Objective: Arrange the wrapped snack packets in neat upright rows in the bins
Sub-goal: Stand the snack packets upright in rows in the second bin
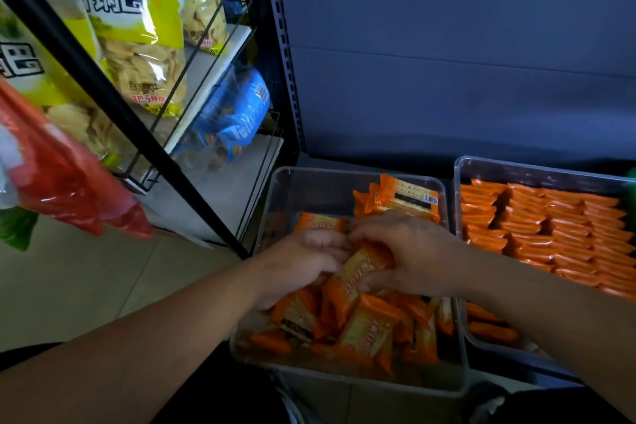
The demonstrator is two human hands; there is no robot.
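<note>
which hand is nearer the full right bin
Right. The right hand sits just left of the full bin; the left hand is farther left, beyond it.

Large white, dark-outlined Chinese characters 锅巴 cross the yellow-and-green clear plastic crisp bag; small red print near its bottom includes the numeral 5. A second matching crisp bag at far left shows 巴. Lettering on the orange wrapped snack packets is too blurred to read.

Packets in left bin, right bin beside
</note>
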